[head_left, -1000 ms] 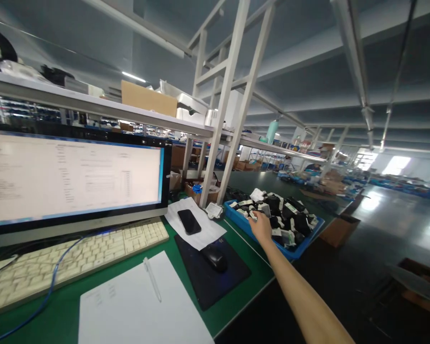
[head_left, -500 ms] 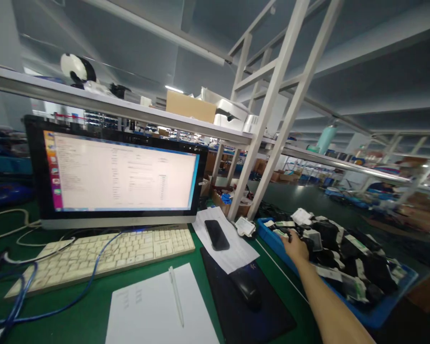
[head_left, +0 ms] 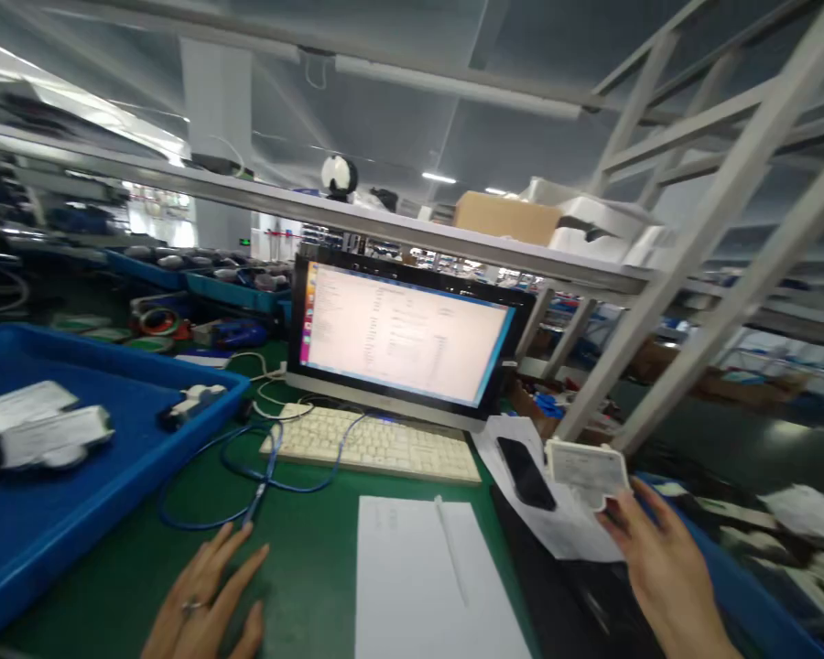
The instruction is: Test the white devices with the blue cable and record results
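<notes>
My right hand [head_left: 663, 558] grips a white plastic housing [head_left: 589, 469] by its lower right edge, fingers closed on it. A flat greyish panel on the housing faces me, its markings too blurred to read. The housing is above a white sheet [head_left: 569, 535], beside a black phone [head_left: 525, 472]. My left hand [head_left: 210, 595] is low over the green tabletop [head_left: 302, 558], fingers spread and a ring on one of them. Its fingertips are close to the end of a blue cable [head_left: 259, 494]; I cannot tell whether they touch it.
A blue tray [head_left: 130, 458] with a few white parts stands at left; a blue bin [head_left: 734, 572] full of parts stands at right. Between them are a monitor [head_left: 412, 334], keyboard [head_left: 377, 446], paper [head_left: 412, 586] with a pen [head_left: 451, 549], and a dark mouse pad [head_left: 542, 577]. Slanted posts [head_left: 714, 210] rise behind.
The view has turned left, bringing the blue tray in. My right hand has left the parts bin and taken hold of the white housing. My left hand has come into view.
</notes>
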`<state>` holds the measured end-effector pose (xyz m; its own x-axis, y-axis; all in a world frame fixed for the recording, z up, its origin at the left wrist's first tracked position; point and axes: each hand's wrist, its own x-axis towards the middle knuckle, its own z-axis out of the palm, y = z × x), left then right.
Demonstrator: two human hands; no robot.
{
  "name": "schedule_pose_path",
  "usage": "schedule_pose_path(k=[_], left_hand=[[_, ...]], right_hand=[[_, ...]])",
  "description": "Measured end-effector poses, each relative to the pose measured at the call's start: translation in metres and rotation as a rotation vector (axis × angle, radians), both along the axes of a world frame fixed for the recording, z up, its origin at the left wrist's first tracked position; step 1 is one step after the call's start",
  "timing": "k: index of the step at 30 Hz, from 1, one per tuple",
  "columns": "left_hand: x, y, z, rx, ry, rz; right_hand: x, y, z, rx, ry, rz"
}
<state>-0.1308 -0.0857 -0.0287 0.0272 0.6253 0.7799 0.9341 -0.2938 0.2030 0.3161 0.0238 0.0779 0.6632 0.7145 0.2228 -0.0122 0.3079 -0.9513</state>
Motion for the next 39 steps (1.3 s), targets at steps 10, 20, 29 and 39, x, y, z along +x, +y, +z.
schedule_pose_path(k=[10,20,29,39], left_hand=[[0.0,-0.013,0.009,-0.013,-0.115,0.06],[-0.014,0.002,0.029,-0.083,-0.054,0.016],[-0.028,0.034,0.036,-0.12,0.216,-0.098],[-0.04,0.051,0.022,-0.119,0.152,-0.267]], right_hand=[[-0.277,-0.054,-0.046,-0.444,0.377,0.917],[-0.319,-0.039,-0.069,-0.432,0.404,0.985],[-0.243,-0.047,-0.036,-0.383,0.354,0.812],[-0.123,0.006,-0.041,-0.109,0.731,0.745]])
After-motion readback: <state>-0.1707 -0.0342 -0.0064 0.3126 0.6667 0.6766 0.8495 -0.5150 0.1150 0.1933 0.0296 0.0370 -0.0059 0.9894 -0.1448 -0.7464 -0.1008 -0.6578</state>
